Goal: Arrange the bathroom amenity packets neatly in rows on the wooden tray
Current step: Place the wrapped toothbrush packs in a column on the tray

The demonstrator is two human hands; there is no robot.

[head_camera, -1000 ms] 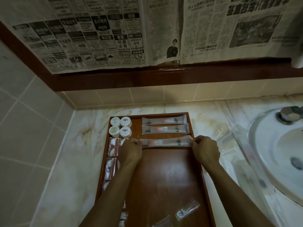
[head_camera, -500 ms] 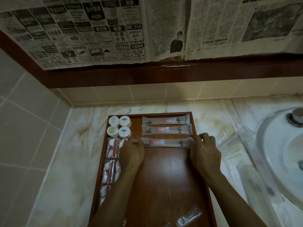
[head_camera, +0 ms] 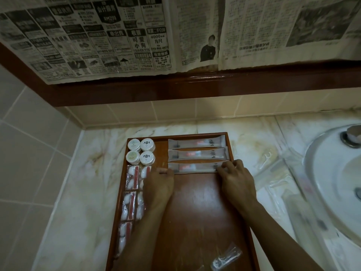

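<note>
A long clear packet (head_camera: 195,168) is held flat on the wooden tray (head_camera: 197,216), as the third in a row of long packets at the tray's far right. Its left end is pinched by the curled fingers of the left hand (head_camera: 159,185), and its right end is gripped by the bent fingers of the right hand (head_camera: 237,181). Just behind it, two more long packets (head_camera: 197,150) are laid side by side, close together. Four small round white tubs (head_camera: 141,151) are set in a square at the far left corner. Below them, packets of white cotton with red strips (head_camera: 131,194) are lined up along the left edge. A small clear packet (head_camera: 226,258), maybe with a little tool inside, is seen loose at the near end. The tray is set on a marble counter (head_camera: 78,192), with a white sink (head_camera: 336,182) at the right.
</note>
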